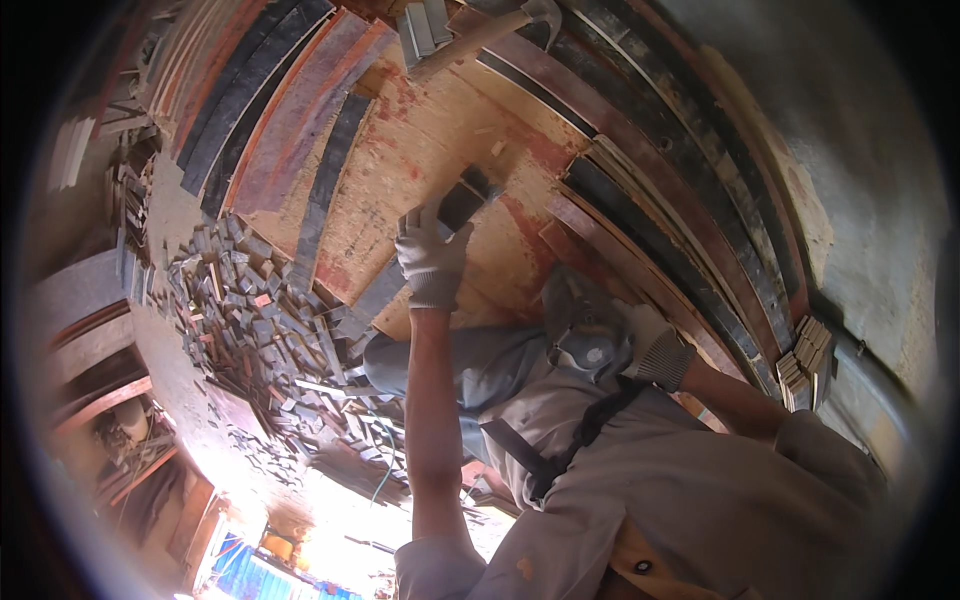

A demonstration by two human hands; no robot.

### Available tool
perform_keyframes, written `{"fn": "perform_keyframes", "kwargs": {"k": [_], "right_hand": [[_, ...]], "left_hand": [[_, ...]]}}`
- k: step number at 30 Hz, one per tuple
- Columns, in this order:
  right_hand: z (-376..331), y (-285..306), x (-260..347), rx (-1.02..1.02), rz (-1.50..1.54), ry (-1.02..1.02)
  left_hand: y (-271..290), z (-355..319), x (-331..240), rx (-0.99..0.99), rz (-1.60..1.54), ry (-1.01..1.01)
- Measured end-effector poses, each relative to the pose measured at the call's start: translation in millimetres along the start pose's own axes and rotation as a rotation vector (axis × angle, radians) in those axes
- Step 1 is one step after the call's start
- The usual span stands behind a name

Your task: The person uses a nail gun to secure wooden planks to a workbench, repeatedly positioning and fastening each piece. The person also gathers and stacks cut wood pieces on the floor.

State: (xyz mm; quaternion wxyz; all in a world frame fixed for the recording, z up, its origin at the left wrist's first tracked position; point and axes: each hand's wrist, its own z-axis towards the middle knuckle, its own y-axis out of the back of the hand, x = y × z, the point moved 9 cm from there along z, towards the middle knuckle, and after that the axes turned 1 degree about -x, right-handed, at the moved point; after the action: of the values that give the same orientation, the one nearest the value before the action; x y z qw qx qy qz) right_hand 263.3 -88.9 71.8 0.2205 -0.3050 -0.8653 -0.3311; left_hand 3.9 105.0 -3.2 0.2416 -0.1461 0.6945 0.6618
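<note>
My left hand (435,255), in a pale knit work glove, reaches over a reddish-stained wooden board (420,130). Its thumb and fingers close around a dark rectangular block (462,207), partly blurred at its far end. Also gloved, my right hand (655,345) is drawn in near my chest, right beside a grey respirator mask (590,348). The fingers of that hand are blurred and partly hidden, so whether they touch or hold anything does not show.
At the top, a wooden-handled hammer (475,42) lies by some small grey blocks (424,32). A heap of small offcuts (260,300) spreads on the left. Long dark planks (690,190) line the right, beside a wall (860,150). More strips (300,110) lie upper left.
</note>
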Motion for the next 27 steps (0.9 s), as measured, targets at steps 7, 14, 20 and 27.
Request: {"fn": "perform_keyframes", "kwargs": {"k": [7,14,20,27], "right_hand": [[2,1,5,-0.072,0.0,0.082],[-2,5,3,-0.115,-0.046,0.07],[0,2,2,-0.077,-0.011,0.045],[1,-6,-9,-0.026,-0.041,-0.017]], "left_hand": [[7,7,-8,-0.013,-0.027,-0.072],[1,11,-18,-0.019,-0.076,-0.129],[-9,8,-13,0.021,-0.085,-0.066],[-10,12,-10,0.082,-0.104,-0.033]]}}
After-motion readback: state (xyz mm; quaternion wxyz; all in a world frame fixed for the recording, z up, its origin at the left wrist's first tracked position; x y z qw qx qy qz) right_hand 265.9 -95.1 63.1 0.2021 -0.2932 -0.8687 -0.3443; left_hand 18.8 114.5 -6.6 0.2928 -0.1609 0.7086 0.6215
